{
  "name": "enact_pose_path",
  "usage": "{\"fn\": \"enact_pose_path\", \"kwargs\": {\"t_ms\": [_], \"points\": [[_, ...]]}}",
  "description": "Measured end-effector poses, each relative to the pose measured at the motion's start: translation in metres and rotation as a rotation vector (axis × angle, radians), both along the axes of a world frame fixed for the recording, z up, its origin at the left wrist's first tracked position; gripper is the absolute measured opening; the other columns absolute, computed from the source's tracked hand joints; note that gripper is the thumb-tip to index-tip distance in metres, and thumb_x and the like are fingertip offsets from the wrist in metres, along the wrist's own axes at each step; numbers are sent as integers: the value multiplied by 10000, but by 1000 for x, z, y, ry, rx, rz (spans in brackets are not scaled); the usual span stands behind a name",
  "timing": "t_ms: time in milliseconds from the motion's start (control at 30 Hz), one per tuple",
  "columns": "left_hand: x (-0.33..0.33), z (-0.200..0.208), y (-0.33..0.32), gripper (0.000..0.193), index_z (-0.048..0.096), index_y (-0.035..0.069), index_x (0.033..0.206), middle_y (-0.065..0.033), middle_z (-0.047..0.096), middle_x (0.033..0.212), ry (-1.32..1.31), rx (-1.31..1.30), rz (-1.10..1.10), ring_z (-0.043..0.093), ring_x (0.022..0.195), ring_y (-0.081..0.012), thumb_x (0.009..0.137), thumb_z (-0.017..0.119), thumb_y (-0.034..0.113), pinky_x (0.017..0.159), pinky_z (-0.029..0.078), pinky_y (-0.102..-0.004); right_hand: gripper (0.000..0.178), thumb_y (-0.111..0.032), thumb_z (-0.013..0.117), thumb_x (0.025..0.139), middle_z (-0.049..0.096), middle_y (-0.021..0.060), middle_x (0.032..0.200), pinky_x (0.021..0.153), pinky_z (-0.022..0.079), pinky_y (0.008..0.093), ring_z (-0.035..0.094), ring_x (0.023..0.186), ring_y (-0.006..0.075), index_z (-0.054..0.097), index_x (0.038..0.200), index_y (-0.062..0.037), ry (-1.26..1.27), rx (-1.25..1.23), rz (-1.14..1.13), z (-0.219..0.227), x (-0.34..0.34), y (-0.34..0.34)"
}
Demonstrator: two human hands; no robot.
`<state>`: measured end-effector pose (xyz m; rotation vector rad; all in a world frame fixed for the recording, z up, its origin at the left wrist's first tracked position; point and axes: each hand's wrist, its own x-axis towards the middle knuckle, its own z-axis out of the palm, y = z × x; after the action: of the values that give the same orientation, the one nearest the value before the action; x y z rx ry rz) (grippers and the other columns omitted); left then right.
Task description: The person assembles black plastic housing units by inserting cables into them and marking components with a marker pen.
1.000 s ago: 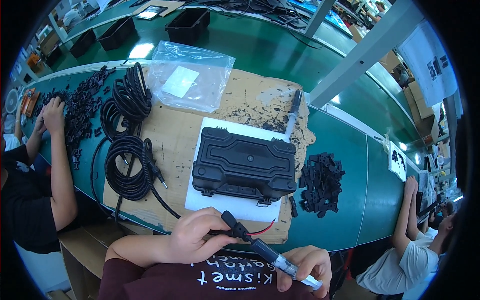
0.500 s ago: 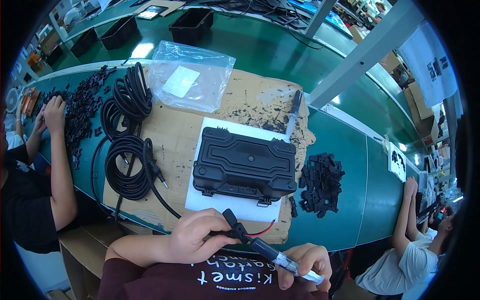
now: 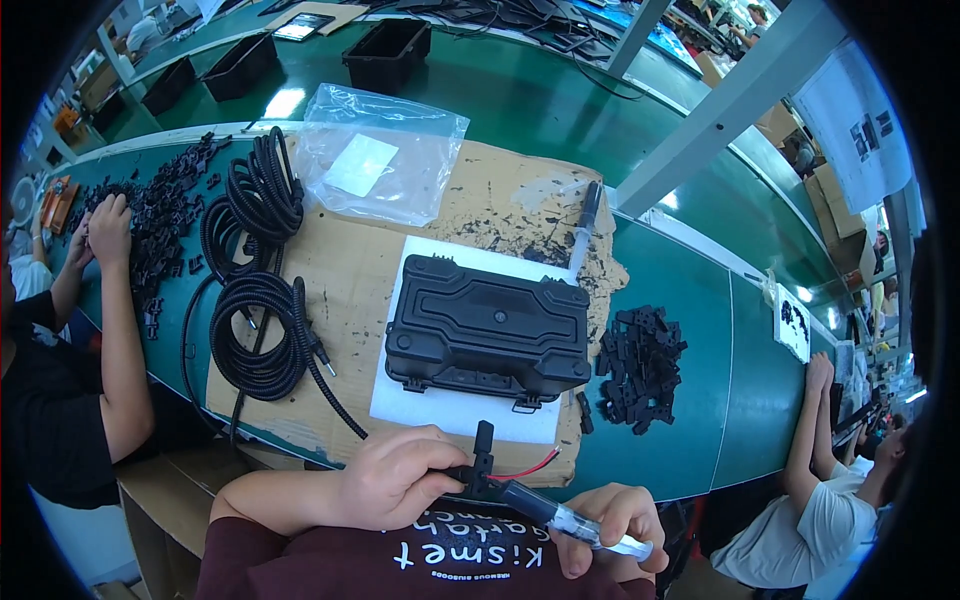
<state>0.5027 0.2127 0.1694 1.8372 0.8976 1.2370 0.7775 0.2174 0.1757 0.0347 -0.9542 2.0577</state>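
My left hand (image 3: pixel 392 482) is closed round the end of a black corrugated cable, pinching it beside a small black plastic fitting (image 3: pixel 483 468). A thin red wire (image 3: pixel 535 468) with a bare tip sticks out to the right of the fitting. In my right hand (image 3: pixel 618 522) is a syringe (image 3: pixel 535 505) with dark filling and a pale plunger. Its front end meets the fitting or lies just against it; the exact contact is hidden. Beyond my hands a closed black hard case (image 3: pixel 490 330) lies on a white foam sheet (image 3: pixel 400 405).
Coiled black corrugated cable (image 3: pixel 255 345) lies left on stained cardboard (image 3: pixel 330 290). A clear plastic bag (image 3: pixel 425 170) and a second syringe (image 3: pixel 583 235) lie farther back. Small black parts (image 3: pixel 640 370) are heaped right. A co-worker's hands (image 3: pixel 105 235) handle black pieces at left.
The fitting has turned in my left fingers, so its upper arm now points upward instead of leaning left. The syringe has tilted a little flatter, and the red wire has swung slightly up and right.
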Motion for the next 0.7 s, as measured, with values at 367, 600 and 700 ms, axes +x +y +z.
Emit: {"fn": "enact_pose_path", "kwargs": {"t_ms": [367, 600, 700], "points": [[-13, 6, 5, 215, 602, -8, 1029, -129, 621, 818, -91, -40, -227, 611, 688, -285, 850, 694, 68, 597, 477, -353, 694, -615, 561, 905, 694, 185, 872, 622, 453, 384, 693, 777, 313, 474, 1292, -45, 186, 91, -64, -11, 30, 29], [-14, 20, 4, 199, 599, -28, 1065, -100, 593, 800, -33, -187, -109, 564, 673, -208, 893, 657, 53, 608, 446, -303, 554, -91, 739, 773, 636, 154, 1124, 931, 476, 374, 616, 1041, 287, 567, 1297, -42, -1312, 642, -538, 21, 49, 113], [-11, 21, 0, 223, 595, -36, 1120, -74, 575, 860, 5, -311, -78, 543, 697, -137, 925, 629, 67, 634, 446, -259, 535, -150, 774, 767, 632, 153, 1092, 915, 478, 375, 608, 1007, 323, 595, 1262, -58, -1476, 946, -545, 17, 37, 135]]}}
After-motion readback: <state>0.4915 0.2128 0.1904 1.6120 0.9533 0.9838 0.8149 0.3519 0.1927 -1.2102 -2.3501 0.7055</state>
